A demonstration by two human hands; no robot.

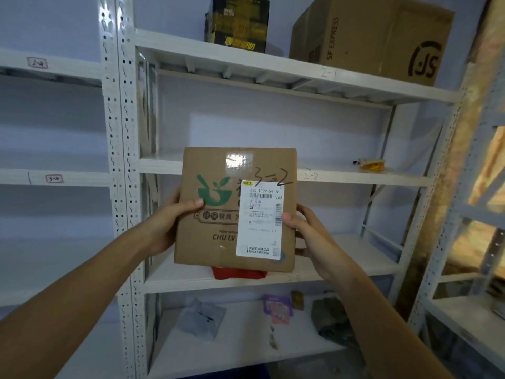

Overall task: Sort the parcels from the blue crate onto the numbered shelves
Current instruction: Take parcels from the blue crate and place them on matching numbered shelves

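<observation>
Both hands hold a box (235, 209) upright in front of the white rack (128, 187): the left hand (172, 220) clamps its left edge and the right hand (308, 231) its right edge, each thumb on the front face. "3-2" is handwritten above the box's white label (259, 220). Behind the box runs the shelf marked 2-2 (355, 178), and a red parcel (237, 273) lies on the shelf just below it

Both arms reach from the lower corners to mid-frame; left hand (171, 218) and right hand (308, 233) grip the box (218, 242) sides, thumbs on its front.
</observation>
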